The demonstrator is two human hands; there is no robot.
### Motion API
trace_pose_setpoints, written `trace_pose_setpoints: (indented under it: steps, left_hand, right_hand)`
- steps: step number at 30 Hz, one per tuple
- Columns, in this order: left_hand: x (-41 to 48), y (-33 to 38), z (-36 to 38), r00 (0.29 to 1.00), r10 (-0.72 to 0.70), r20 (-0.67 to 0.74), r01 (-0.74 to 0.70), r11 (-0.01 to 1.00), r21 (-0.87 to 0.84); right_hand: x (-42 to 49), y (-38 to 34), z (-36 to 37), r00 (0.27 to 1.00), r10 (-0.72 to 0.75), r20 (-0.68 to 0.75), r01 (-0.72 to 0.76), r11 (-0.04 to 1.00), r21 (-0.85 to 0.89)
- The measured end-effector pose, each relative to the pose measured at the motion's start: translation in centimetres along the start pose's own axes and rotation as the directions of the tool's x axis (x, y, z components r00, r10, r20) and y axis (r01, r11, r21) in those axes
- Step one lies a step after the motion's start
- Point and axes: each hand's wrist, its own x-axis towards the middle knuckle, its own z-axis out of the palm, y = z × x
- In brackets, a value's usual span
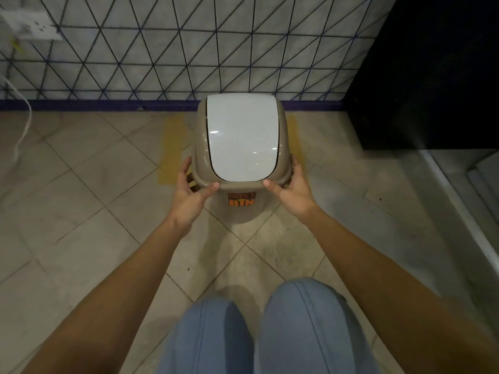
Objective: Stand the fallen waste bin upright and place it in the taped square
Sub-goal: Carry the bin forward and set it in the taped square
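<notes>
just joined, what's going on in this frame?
A person holds the upright taupe plastic waste bin with a white swing lid by its rim, left hand and right hand on either side. It stands by the wall between yellow floor tape strips; the bin hides the rest of the square.

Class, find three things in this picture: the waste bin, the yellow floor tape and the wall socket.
waste bin (243, 136), head view, middle of its white lid.
yellow floor tape (171, 152), head view, strip left of the bin.
wall socket (29, 24), head view, centre of the white plate.
</notes>
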Motion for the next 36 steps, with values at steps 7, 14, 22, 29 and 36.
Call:
trace_pose_setpoints:
  steps: [7, 14, 22, 29, 36]
  left_hand:
    - [2.2, 1.4, 0.5, 0.998, -0.035, -0.048, 0.037, 0.998, 0.050]
    - [5.3, 2.4, 0.6, 0.998, -0.003, -0.064, 0.006, 0.999, 0.042]
    - [7.6, 3.5, 0.6, 0.995, 0.069, -0.074, -0.065, 0.996, 0.060]
    - [10.1, 4.2, -0.6, 0.998, 0.064, -0.016, -0.062, 0.995, 0.074]
    - [14.0, 5.4, -1.1, 0.999, 0.046, -0.001, -0.046, 0.995, 0.090]
  right_hand:
    - [3.2, -1.5, -0.2, 1.000, 0.023, 0.018, -0.022, 0.998, -0.055]
    - [6.5, -2.6, -0.2, 0.999, 0.032, 0.042, -0.029, 0.996, -0.079]
    - [9.2, -4.2, 0.4, 0.995, 0.044, 0.091, -0.036, 0.995, -0.091]
    - [11.6, -5.3, 1.2, 0.995, 0.037, 0.088, -0.029, 0.996, -0.088]
    - [14.5, -6.6, 2.0, 0.998, 0.029, 0.056, -0.023, 0.994, -0.111]
